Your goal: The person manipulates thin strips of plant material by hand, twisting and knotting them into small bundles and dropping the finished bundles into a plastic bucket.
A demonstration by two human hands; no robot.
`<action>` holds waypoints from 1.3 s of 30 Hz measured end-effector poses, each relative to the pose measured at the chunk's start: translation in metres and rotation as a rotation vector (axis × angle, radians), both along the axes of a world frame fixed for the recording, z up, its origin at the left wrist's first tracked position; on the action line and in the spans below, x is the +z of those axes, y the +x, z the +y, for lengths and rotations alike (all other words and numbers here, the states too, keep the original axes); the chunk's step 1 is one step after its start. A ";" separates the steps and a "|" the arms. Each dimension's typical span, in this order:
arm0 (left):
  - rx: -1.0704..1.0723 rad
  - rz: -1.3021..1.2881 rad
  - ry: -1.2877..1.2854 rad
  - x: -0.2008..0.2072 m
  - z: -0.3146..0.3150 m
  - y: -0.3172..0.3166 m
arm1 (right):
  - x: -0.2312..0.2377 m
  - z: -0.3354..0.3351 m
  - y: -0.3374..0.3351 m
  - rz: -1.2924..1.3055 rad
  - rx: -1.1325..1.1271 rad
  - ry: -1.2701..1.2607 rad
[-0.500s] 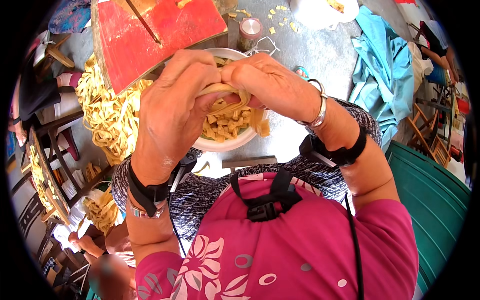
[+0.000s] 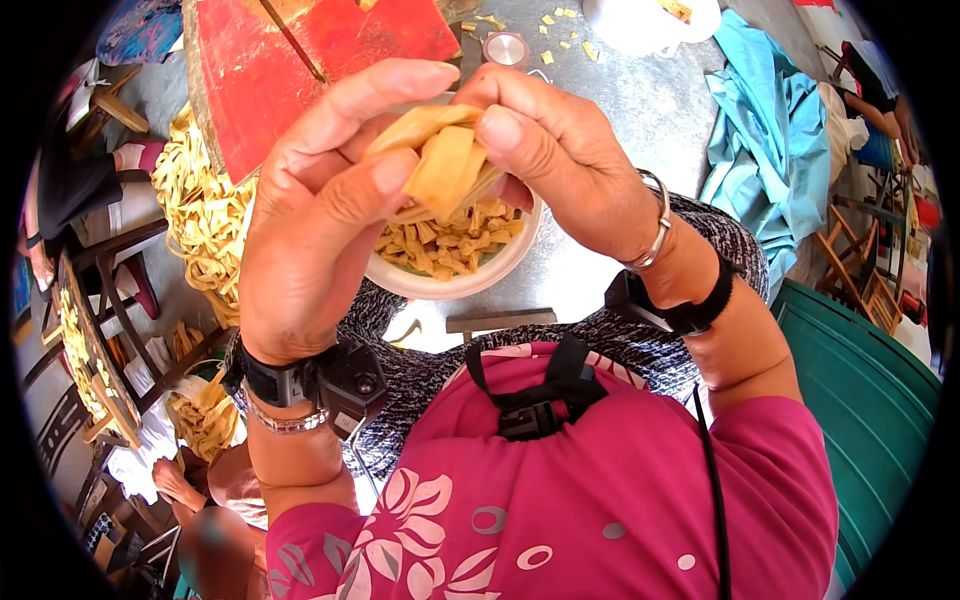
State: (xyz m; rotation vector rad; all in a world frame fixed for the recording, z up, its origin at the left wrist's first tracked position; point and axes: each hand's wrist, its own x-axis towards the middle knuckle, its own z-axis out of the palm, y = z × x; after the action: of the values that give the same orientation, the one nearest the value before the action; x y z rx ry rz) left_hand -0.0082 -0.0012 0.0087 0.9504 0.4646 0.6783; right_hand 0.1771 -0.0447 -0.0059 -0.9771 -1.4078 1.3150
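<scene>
Pinched between both hands is a flat, pliable yellow strip (image 2: 447, 168), folded over into a short loop or knot. My left hand (image 2: 310, 200) grips it from the left, thumb on the strip and forefinger stretched out above. On the other side my right hand (image 2: 560, 160) presses its thumb against the upper fold, fingers curled behind. Just beneath sits a white bowl (image 2: 438, 290), holding many short folded yellow pieces (image 2: 450, 245). My hands and the strip cover its far side.
Left of the bowl lies a heap of long yellow strips (image 2: 205, 225). A red board (image 2: 235, 80) is beyond it. Past my hands stand a lidded jar (image 2: 505, 48) and a white plate (image 2: 650, 25). Blue cloth (image 2: 765, 150) hangs at right; another person (image 2: 220, 555) is at lower left.
Both hands have turned, thumbs now uppermost and the left palm opened toward me. The strip, earlier wrapped around the fingers with a hanging end, is now a compact folded bundle.
</scene>
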 end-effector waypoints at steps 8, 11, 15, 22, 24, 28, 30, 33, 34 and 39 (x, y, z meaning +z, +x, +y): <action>0.115 0.357 0.686 -0.008 -0.010 0.012 | -0.006 -0.004 -0.002 0.033 0.012 -0.152; 0.102 0.448 0.534 -0.006 -0.012 0.012 | -0.011 -0.002 -0.008 0.006 -0.052 0.010; 0.076 0.280 0.212 -0.005 -0.010 0.016 | -0.019 -0.005 -0.011 0.073 -0.146 -0.029; -0.059 0.000 -0.115 -0.004 -0.005 0.008 | -0.016 -0.006 0.008 -0.168 -0.277 0.045; -0.008 -0.056 -0.140 -0.004 -0.002 0.002 | -0.015 -0.009 0.021 -0.221 -0.304 0.041; 0.005 -0.154 -0.182 -0.006 0.001 -0.001 | -0.021 -0.013 0.027 -0.215 -0.247 0.053; 0.075 -0.084 -0.146 -0.001 -0.003 0.003 | -0.028 -0.014 0.023 -0.278 -0.212 0.103; 0.150 0.223 0.019 -0.001 -0.010 0.005 | -0.020 -0.011 0.020 -0.333 -0.227 0.095; 0.172 0.360 0.090 -0.001 -0.012 0.006 | -0.018 -0.010 0.019 -0.349 -0.221 0.093; 0.265 0.361 -0.025 0.002 -0.007 0.007 | -0.023 -0.010 0.013 -0.328 -0.131 0.042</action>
State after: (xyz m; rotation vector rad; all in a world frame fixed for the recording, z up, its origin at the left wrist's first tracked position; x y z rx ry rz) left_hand -0.0012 -0.0083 0.0112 1.0006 0.9291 0.7387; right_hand 0.1901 -0.0548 -0.0292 -1.2763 -1.5785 1.0579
